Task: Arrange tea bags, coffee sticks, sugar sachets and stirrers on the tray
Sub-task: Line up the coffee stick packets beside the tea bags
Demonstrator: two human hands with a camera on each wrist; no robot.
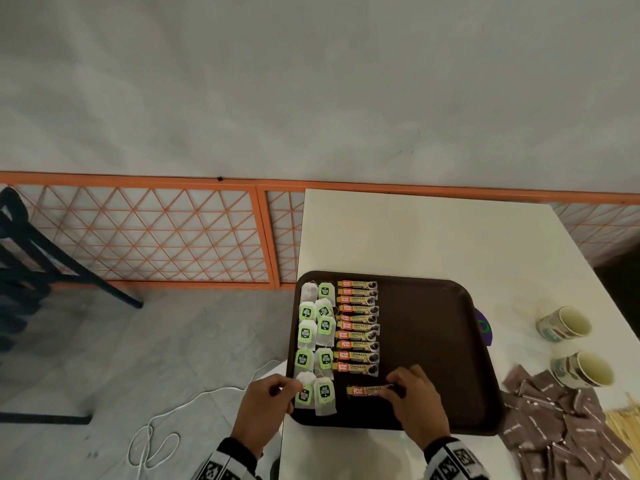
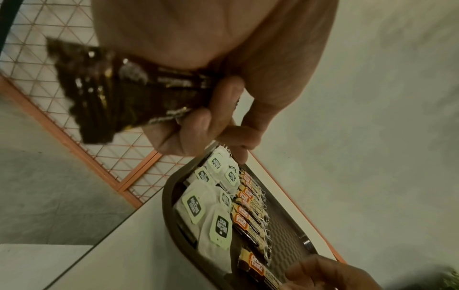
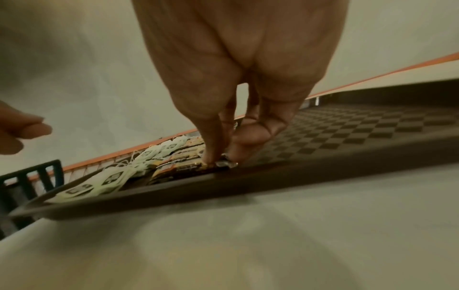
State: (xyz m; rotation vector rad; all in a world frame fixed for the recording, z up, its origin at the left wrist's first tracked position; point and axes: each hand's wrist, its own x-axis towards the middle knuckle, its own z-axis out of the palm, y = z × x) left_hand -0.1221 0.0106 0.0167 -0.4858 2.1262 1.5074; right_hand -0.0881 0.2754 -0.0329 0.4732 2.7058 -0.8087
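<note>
A brown tray (image 1: 433, 341) lies on the white table. Tea bags (image 1: 313, 341) with green tags fill two columns along its left side. Beside them runs a column of coffee sticks (image 1: 358, 327). One more coffee stick (image 1: 363, 390) lies crosswise below that column, and my right hand (image 1: 391, 389) pinches its right end against the tray floor; the right wrist view shows the fingertips (image 3: 211, 157) on it. My left hand (image 1: 291, 389) hovers at the tray's near left corner and grips a bundle of dark coffee sticks (image 2: 119, 92).
Brown sugar sachets (image 1: 554, 420) and wooden stirrers (image 1: 623, 427) lie on the table to the right of the tray. Two cups (image 1: 562, 323) (image 1: 585, 370) lie on their sides there. A dark chair (image 1: 27, 271) and a white cable (image 1: 156, 441) are on the floor to the left.
</note>
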